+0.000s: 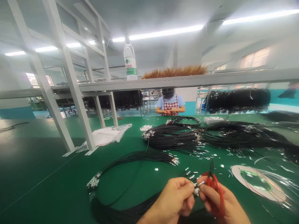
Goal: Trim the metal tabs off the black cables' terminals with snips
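Note:
My left hand (174, 196) is closed in a pinch on the end of a thin black cable (195, 185). Red-handled scissors (219, 193) rest in my right hand (231, 205), their dark blades pointing up and away from me. The thumb and finger of that same hand meet at the cable's tip, close against my left fingertips. Several other cable ends with silvery tips stick out just beyond my hands. A thick bundle of black cables (112, 213) runs beneath my left forearm, and its far part curves round to metal-tipped ends (173, 158).
Large heaps of black cables (173, 137) lie farther back on the green table (58, 183). A white oval piece with clear strands (257, 183) is at right. Metal shelf legs (77, 115) and a plastic bag (109, 135) stand left. A co-worker (170, 104) sits opposite.

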`<state>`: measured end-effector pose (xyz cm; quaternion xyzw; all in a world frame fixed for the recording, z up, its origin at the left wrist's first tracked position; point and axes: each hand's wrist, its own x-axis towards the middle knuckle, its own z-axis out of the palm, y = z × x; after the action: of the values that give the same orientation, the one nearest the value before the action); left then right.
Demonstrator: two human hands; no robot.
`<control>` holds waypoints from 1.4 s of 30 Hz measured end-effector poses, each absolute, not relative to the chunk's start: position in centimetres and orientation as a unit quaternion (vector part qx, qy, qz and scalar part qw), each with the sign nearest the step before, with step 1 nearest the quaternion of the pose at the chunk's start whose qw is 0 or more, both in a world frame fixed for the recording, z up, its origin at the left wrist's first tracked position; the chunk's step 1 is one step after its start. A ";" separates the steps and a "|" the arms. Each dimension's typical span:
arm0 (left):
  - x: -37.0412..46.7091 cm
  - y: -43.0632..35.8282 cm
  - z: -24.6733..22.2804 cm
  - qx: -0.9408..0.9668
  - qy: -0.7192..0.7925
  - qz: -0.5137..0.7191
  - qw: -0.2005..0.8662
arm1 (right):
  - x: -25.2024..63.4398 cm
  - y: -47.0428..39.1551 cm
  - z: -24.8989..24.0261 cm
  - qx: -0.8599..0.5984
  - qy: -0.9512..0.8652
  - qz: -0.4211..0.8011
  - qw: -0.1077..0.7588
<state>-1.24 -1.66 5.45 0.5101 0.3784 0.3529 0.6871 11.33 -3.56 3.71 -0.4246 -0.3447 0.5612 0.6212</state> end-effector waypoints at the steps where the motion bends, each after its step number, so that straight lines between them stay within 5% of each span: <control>1: -1.4 -1.6 5.7 0.509 0.377 0.353 0.689 | 11.3 -3.6 3.9 -0.426 -0.341 0.559 0.624; 4: -1.5 -1.8 5.7 0.601 0.414 0.404 0.551 | 11.4 -3.5 4.6 -0.436 -0.318 0.556 0.632; 12: -1.7 -1.6 3.2 0.815 0.345 0.455 -0.102 | 12.0 -3.1 4.6 -0.439 -0.311 0.603 0.589; 19: -1.9 -1.4 3.0 0.814 0.286 0.419 -0.281 | 11.6 -2.9 3.9 -0.490 -0.329 0.593 0.548; 24: -2.2 -1.6 3.3 0.842 0.321 0.393 -0.185 | 11.6 -2.8 3.5 -0.452 -0.367 0.584 0.566; 31: -1.3 -1.9 5.1 0.634 0.462 0.419 0.458 | 11.2 -3.2 3.2 -0.509 -0.430 0.467 0.581; 37: -1.3 -1.7 5.7 0.461 0.345 0.449 0.683 | 12.5 -2.4 1.8 -0.677 -0.513 0.169 0.499; 42: -1.5 -1.7 5.5 0.421 0.312 0.445 0.726 | 12.5 -2.3 2.5 -0.555 -0.411 0.436 0.577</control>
<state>-1.52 -1.70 5.49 0.4215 0.3122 0.4447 0.7261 12.47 -2.26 2.49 -0.5547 -0.4106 0.4363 0.5773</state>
